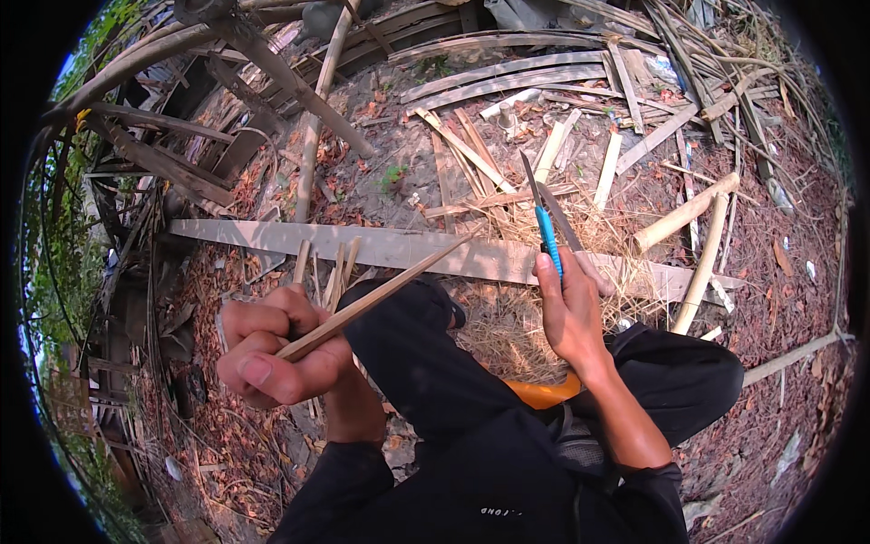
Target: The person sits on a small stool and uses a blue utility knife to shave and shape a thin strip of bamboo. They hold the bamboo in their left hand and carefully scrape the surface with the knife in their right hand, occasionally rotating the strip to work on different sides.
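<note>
My left hand [279, 352] is closed around a slim bamboo stick [390, 288], raised at a slant with its narrow, pointed end up and to the right. In my right hand [573, 325] is a knife [547, 228] with a bright blue handle, its thin blade pointing up and away from me. The blade is apart from the stick. Behind the knife, a large dark blade with a brown handle [594, 272] lies across a long wooden plank [408, 250]. Pale shavings [526, 340] are heaped between my bent legs and around the plank.
Split bamboo pieces [607, 172] lie beyond the plank, and two round bamboo lengths [684, 213] rest at the right. Old boards [507, 77] are stacked at the back. A wooden frame of poles [290, 82] stands at the far left. Something orange [544, 392] sits under my legs.
</note>
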### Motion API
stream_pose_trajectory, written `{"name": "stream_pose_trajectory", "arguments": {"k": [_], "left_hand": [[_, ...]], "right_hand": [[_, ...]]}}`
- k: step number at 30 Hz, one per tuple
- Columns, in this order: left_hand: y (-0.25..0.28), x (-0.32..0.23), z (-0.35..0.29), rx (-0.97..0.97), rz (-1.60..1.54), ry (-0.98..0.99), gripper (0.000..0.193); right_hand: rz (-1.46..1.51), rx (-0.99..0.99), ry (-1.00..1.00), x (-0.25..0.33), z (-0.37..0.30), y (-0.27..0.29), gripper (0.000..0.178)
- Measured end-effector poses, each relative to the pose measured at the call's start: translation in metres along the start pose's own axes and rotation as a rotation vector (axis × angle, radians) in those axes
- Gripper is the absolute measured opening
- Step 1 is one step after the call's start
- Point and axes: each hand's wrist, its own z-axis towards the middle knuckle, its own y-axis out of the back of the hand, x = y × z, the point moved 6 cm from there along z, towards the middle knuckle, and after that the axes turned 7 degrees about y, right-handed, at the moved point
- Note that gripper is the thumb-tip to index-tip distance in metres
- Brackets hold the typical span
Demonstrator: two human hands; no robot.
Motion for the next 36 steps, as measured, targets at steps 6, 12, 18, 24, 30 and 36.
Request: {"name": "stream_pose_trajectory", "arguments": {"k": [6, 12, 18, 24, 30, 36], "left_hand": [[-0.013, 0.015, -0.060, 0.215, -0.030, -0.012, 0.034], [-0.012, 0.016, -0.068, 0.106, 0.075, -0.016, 0.031], [-0.002, 0.002, -0.035, -0.038, 0.094, 0.068, 0.033], [0.019, -0.028, -0.026, -0.238, 0.299, 0.052, 0.037], [0.012, -0.047, -0.028, -0.321, 0.312, 0.068, 0.038], [0.004, -0.055, -0.009, -0.319, 0.317, 0.082, 0.038]], "right_hand": [[0.154, 0.223, 0.196, 0.051, -0.046, -0.023, 0.021], [-0.110, 0.302, 0.198, 0.015, -0.058, -0.063, 0.023], [-0.153, 0.277, 0.153, -0.024, -0.046, -0.049, 0.028], [0.194, 0.373, 0.309, 0.075, -0.063, -0.028, 0.023], [0.250, 0.422, 0.428, 0.090, -0.085, -0.025, 0.025], [0.233, 0.427, 0.396, 0.089, -0.090, -0.029, 0.027]]}}
